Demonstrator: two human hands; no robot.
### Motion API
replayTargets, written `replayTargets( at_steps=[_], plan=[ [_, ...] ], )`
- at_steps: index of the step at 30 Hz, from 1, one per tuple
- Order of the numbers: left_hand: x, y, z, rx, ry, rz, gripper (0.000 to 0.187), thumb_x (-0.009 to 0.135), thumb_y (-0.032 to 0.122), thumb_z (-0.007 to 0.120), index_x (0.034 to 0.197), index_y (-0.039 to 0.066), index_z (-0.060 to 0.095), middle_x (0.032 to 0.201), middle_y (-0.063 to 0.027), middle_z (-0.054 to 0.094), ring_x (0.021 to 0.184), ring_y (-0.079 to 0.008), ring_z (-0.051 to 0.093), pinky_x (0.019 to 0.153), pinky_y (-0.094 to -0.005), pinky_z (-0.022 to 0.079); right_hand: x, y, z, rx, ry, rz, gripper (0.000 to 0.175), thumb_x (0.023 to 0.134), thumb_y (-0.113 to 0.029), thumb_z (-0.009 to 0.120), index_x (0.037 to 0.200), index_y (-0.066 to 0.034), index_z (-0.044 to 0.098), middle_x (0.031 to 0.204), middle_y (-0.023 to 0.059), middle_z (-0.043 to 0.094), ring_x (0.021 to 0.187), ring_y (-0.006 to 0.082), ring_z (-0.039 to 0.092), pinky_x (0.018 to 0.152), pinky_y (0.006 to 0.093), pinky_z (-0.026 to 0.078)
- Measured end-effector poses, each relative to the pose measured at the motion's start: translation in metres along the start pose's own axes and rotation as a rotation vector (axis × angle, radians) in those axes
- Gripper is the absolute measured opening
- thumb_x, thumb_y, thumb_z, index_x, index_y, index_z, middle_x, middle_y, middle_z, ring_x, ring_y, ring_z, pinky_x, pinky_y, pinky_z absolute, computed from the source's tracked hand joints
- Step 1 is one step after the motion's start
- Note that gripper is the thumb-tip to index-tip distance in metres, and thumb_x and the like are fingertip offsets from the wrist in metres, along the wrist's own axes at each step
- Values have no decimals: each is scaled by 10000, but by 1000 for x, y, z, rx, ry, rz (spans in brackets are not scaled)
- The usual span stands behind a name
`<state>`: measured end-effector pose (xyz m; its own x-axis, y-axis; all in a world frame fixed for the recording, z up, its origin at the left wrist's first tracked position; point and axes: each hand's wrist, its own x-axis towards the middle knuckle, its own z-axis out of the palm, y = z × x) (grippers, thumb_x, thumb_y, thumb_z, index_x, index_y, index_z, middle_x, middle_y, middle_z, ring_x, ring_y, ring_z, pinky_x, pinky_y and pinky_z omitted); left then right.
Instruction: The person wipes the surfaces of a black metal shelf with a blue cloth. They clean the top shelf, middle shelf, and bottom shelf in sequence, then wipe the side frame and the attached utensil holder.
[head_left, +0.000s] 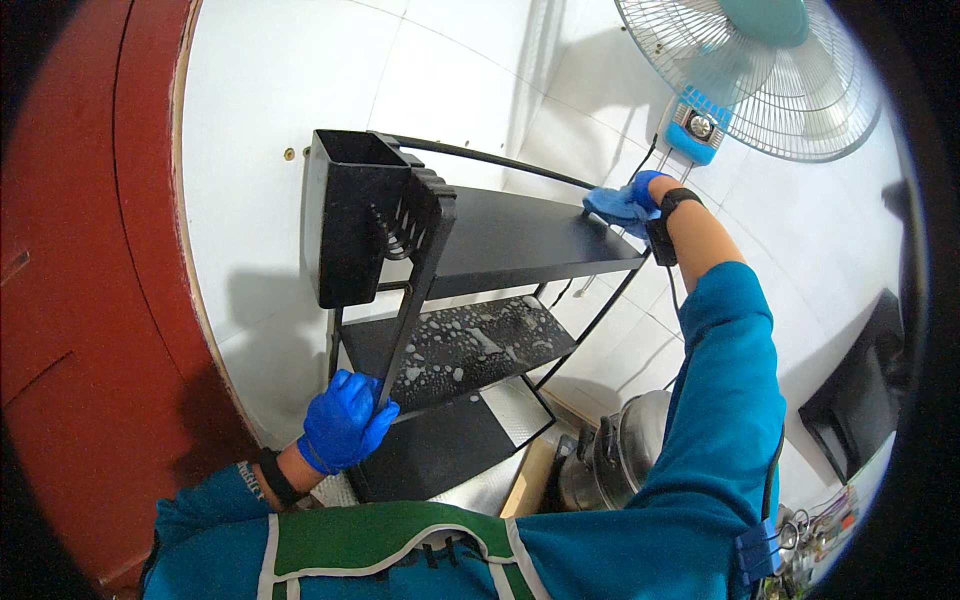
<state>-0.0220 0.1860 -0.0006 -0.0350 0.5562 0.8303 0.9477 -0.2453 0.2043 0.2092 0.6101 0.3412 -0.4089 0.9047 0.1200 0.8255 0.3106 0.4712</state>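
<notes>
My left hand (347, 424), in a blue glove, grips the lower part of a black upright (420, 292) of a metal shelf rack. Reaching to the far end, my right hand (651, 192), also gloved in blue, presses a light blue cloth (619, 207) against the end of the rack's top rail (495, 159). The top shelf (517, 240) looks dry and dark. Below it, the middle shelf (480, 352) bears white suds and droplets. A black box-shaped holder (352, 225) hangs at the rack's near left end, beside several black hooks (409, 225).
A teal fan (750, 82) stands at the upper right, by a blue device (696, 127) on the tiled wall. Metal pots (611, 457) sit right of the lower shelf (442, 450). A red door (90, 300) fills the left side. Cables hang behind the rack.
</notes>
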Motion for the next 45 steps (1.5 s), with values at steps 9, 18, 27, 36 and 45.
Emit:
replayTargets(
  at_steps=[9,18,27,36,45],
  plan=[
    [5,2,-4,-97,67,46,211,759,188,664,739,5,560,727,-129,508,650,-290,485,488,-373,396,-69,-2,9,991,76,126,525,846,-494,457,1159,-87,568,1097,139,602,974,328,588,770,504,499],
    [5,2,-5,-63,64,35,221,770,216,656,733,19,564,719,-108,498,645,-267,485,464,-357,396,-36,-18,40,680,95,146,530,870,-431,437,1104,19,590,1077,211,612,971,308,612,813,371,473],
    [5,2,-5,-60,52,21,235,786,245,647,745,27,569,717,-93,499,642,-244,489,450,-338,398,-27,6,50,634,218,136,399,844,-302,478,1033,22,616,1024,226,625,942,311,622,774,379,483],
    [4,-1,-2,-79,71,30,219,765,213,662,752,18,562,738,-111,508,655,-280,487,490,-367,404,-70,55,28,500,388,181,367,841,-307,503,1018,-17,641,1057,202,620,979,318,605,835,385,468],
    [4,-1,0,-107,61,27,210,750,197,668,749,17,561,752,-127,517,694,-300,496,530,-388,414,-66,-11,66,749,400,171,385,874,-275,422,1056,8,608,1013,193,634,958,292,604,831,372,459]
  ],
)
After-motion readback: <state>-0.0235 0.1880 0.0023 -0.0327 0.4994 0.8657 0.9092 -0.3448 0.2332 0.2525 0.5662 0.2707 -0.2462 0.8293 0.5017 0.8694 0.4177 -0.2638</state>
